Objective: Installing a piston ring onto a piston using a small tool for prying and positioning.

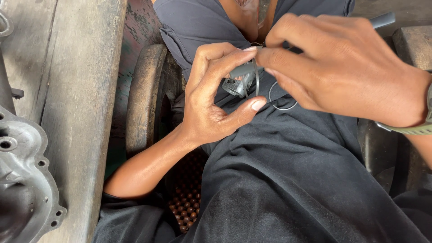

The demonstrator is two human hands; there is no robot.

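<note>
Two hands, left hand and right hand, pinch a small grey part with wire ring; metal casing lies far left on the tabletop.

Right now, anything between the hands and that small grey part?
Nothing visible. The left hand already pinches the small grey part between its fingertips, and the right hand meets it from the other side at a thin wire ring. Only dark cloth lies beneath.
</note>
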